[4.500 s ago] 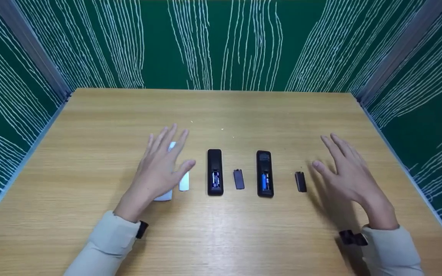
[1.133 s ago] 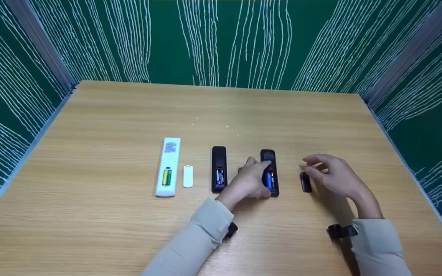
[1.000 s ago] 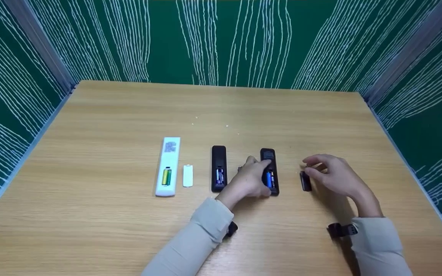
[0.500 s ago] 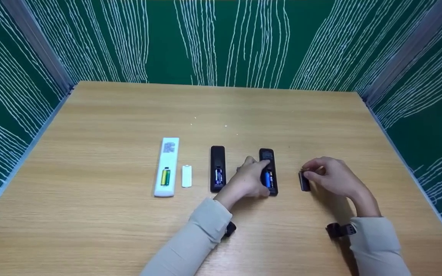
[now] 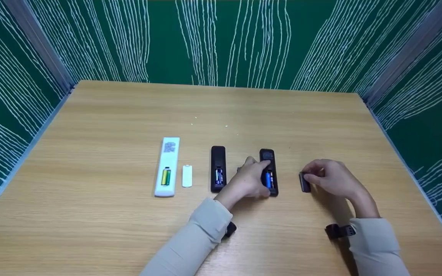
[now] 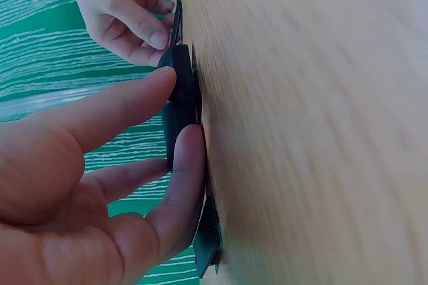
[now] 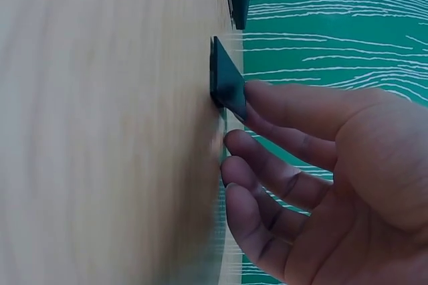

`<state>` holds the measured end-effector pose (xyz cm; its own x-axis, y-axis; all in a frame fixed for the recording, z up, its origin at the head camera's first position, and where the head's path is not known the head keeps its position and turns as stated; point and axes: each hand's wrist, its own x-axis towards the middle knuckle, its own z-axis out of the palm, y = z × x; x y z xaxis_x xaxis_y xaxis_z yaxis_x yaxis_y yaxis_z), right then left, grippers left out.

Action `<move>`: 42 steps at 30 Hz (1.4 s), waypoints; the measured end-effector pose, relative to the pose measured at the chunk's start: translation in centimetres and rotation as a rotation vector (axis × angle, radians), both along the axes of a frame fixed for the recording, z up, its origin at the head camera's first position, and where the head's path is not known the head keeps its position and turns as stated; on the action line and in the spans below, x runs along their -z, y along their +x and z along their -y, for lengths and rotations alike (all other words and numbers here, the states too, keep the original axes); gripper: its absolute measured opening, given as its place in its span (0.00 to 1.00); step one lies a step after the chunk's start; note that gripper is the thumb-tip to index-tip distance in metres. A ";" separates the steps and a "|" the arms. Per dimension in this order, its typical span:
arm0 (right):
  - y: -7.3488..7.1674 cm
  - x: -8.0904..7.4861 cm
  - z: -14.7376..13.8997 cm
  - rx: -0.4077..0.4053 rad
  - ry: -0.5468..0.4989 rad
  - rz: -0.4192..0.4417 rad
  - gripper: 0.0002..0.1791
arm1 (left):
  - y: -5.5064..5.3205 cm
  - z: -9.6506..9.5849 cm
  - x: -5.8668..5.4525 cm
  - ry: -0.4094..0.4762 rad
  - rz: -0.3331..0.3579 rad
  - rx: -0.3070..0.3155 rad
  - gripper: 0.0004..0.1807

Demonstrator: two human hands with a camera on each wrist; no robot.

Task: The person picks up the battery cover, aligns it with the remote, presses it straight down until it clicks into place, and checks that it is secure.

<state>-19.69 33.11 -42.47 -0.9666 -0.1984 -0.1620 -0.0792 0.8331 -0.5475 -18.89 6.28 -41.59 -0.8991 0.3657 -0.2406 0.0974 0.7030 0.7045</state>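
My left hand [image 5: 246,180] grips the right-hand black remote control [image 5: 268,154] by its edges as it lies back up on the table. Blue and dark batteries [image 5: 269,179] show in its uncovered compartment. To the right, thumb and index finger of my right hand [image 5: 332,178] pinch a small black battery cover [image 5: 304,184]. The right wrist view has this cover [image 7: 227,81] tilted, one edge at or near the tabletop, under the thumb. Another black cover [image 6: 208,238], mostly hidden by my left hand in the head view, lies beside that hand.
A second black remote [image 5: 218,155] with batteries in place lies left of my left hand. Further left are a white remote [image 5: 170,159] holding yellow and green batteries, and its white cover [image 5: 187,176]. Green walls surround the wooden table [image 5: 109,115].
Both hands were spread above the table; the left has moved right onto the black remote, the right onto the black cover. During the last second the right fingers have closed on the cover.
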 end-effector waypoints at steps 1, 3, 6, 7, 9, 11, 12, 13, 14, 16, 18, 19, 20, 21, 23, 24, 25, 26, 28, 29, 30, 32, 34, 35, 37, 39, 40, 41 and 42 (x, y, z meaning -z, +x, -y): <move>0.0 0.0 0.0 0.001 0.000 0.002 0.11 | 0.0 0.0 0.0 0.001 0.005 -0.004 0.56; 0.0 0.0 0.1 0.002 -0.001 0.008 0.10 | -0.1 0.0 0.0 0.006 0.011 -0.008 0.56; 0.0 -0.1 0.1 0.003 -0.003 0.010 0.09 | -0.2 0.0 0.0 0.005 0.014 -0.011 0.56; 0.0 -0.1 0.1 0.003 -0.003 0.012 0.09 | -0.2 0.0 -0.1 0.003 0.014 -0.009 0.56; 0.0 -0.1 0.1 0.005 -0.004 0.010 0.08 | -0.1 0.1 -0.1 0.004 0.016 -0.007 0.56; -0.1 -0.2 0.1 0.006 -0.003 0.009 0.08 | -0.1 0.1 -0.2 0.001 0.018 -0.006 0.57; -0.1 -0.2 0.1 0.007 -0.003 0.008 0.08 | -0.1 0.1 -0.2 0.001 0.021 -0.006 0.57; -0.1 -0.2 0.1 0.008 -0.002 0.006 0.08 | -0.1 0.1 -0.2 0.002 0.022 -0.007 0.57; -0.1 -0.3 0.1 0.011 -0.002 0.005 0.09 | -0.1 0.1 -0.2 0.005 0.025 -0.009 0.57; -0.1 -0.3 0.0 0.016 -0.006 0.006 0.09 | -0.1 0.1 -0.2 0.006 0.026 -0.009 0.57; 0.0 -0.4 0.0 0.022 -0.012 0.006 0.09 | -0.1 0.1 -0.1 0.007 0.028 -0.010 0.57; 0.0 -0.4 0.0 0.026 -0.016 0.005 0.08 | -0.1 0.1 -0.1 0.009 0.030 -0.011 0.57; 0.0 -0.4 -0.1 0.023 -0.023 0.000 0.08 | -0.2 0.1 -0.1 0.007 0.027 -0.009 0.57; 0.0 -0.4 -0.1 0.021 -0.030 -0.004 0.08 | -0.2 0.1 -0.1 0.006 0.025 -0.008 0.57; 0.0 -0.4 -0.2 0.010 -0.041 -0.022 0.07 | -0.2 0.2 0.0 0.005 0.017 -0.007 0.57; 0.0 -0.5 -0.3 0.006 -0.044 -0.031 0.07 | -0.2 0.2 0.0 0.007 0.013 -0.007 0.56; 0.0 -0.5 -0.3 0.001 -0.047 -0.041 0.06 | -0.2 0.2 -0.1 0.011 0.013 -0.008 0.56; 0.0 -0.5 -0.4 -0.003 -0.050 -0.051 0.06 | -0.2 0.2 -0.1 0.013 0.012 -0.009 0.56; -0.1 -0.5 -0.4 -0.001 -0.048 -0.062 0.05 | -0.1 0.3 -0.1 0.021 0.022 -0.015 0.57; -0.1 -0.5 -0.4 0.000 -0.050 -0.064 0.05 | -0.1 0.3 -0.1 0.024 0.027 -0.017 0.57; -0.1 -0.6 -0.4 0.003 -0.054 -0.058 0.05 | -0.1 0.2 -0.2 0.023 0.031 -0.018 0.57; 0.0 -0.7 -0.4 0.008 -0.065 -0.053 0.05 | -0.1 0.2 -0.2 0.021 0.030 -0.018 0.57; 0.0 -0.8 -0.3 0.017 -0.083 -0.043 0.05 | -0.1 0.1 -0.2 0.019 0.023 -0.017 0.56; 0.1 -0.9 -0.3 0.021 -0.094 -0.042 0.05 | -0.1 0.1 -0.2 0.017 0.018 -0.016 0.56; 0.1 -1.1 -0.1 0.030 -0.112 -0.044 0.05 | -0.1 0.0 -0.2 0.018 0.009 -0.015 0.56; 0.0 -1.2 0.1 0.031 -0.126 -0.047 0.05 | 0.0 -0.1 -0.1 0.018 0.012 -0.018 0.56; 0.0 -1.3 0.2 0.029 -0.130 -0.048 0.05 | 0.0 -0.1 -0.1 0.014 0.012 -0.019 0.56; -0.1 -1.4 0.3 0.027 -0.136 -0.047 0.05 | 0.0 -0.1 -0.1 0.013 0.015 -0.021 0.56; -0.2 -1.5 0.5 0.024 -0.140 -0.047 0.05 | 0.0 -0.1 -0.1 0.009 0.014 -0.021 0.56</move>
<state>-19.92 32.63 -40.97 -0.9772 -0.1928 -0.0893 -0.0883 0.7507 -0.6547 -18.89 6.38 -41.51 -0.9031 0.3490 -0.2503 0.0723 0.6981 0.7123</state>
